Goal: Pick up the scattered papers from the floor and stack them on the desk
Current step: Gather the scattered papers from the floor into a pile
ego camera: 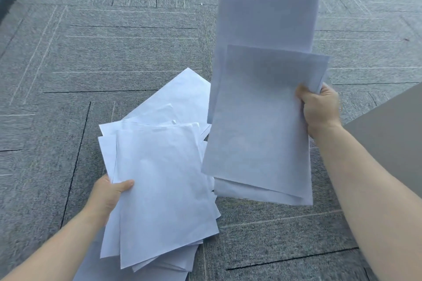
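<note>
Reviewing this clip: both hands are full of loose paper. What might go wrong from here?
The left hand holds a fanned, uneven bunch of sheets by one edge only, so lower sheets may slide out onto the carpet. The right hand pinches its sheets at one side, and they hang loose and could crease or slip. With both hands occupied, squaring the bunches on the desk corner may be awkward.

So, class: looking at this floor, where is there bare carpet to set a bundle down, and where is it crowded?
Bare carpet fills the far left, beyond the left hand, and lies open past the right-hand sheets. The near strip between both forearms is also free. The centre is crowded: the left-hand bundle and the sheets behind it. The grey surface borders the right.
</note>
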